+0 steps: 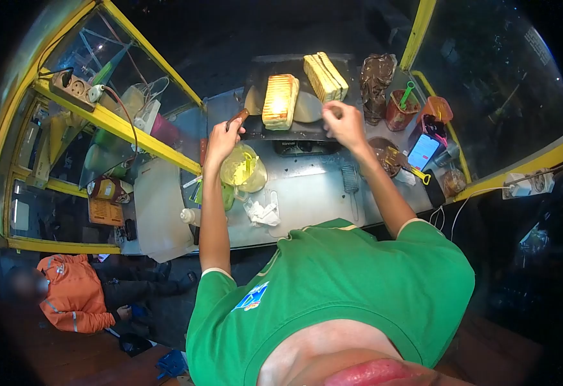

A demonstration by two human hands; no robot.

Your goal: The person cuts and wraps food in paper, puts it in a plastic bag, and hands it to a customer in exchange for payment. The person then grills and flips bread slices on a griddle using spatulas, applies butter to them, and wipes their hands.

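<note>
My left hand (223, 138) is closed round the brown wooden handle of a spatula (253, 101), whose metal blade reaches the left side of a toasted bread block (279, 103). From the other side, a second broad metal spatula (308, 107) meets the same block near its right edge. Its handle end is hidden in my closed right hand (344, 123). Both hands are over the front edge of a dark flat griddle (255, 77). Further back on the griddle lies another bread block (326, 77), paler and split into layers.
A tub of yellow spread (244, 168) stands before the griddle, with crumpled tissue (263, 210) nearby. At right are a brown-smeared container (378, 83), a red tub (402, 109), a bowl (384, 157) and a phone (423, 152). Yellow frames flank the counter. A person in orange (75, 293) is at left.
</note>
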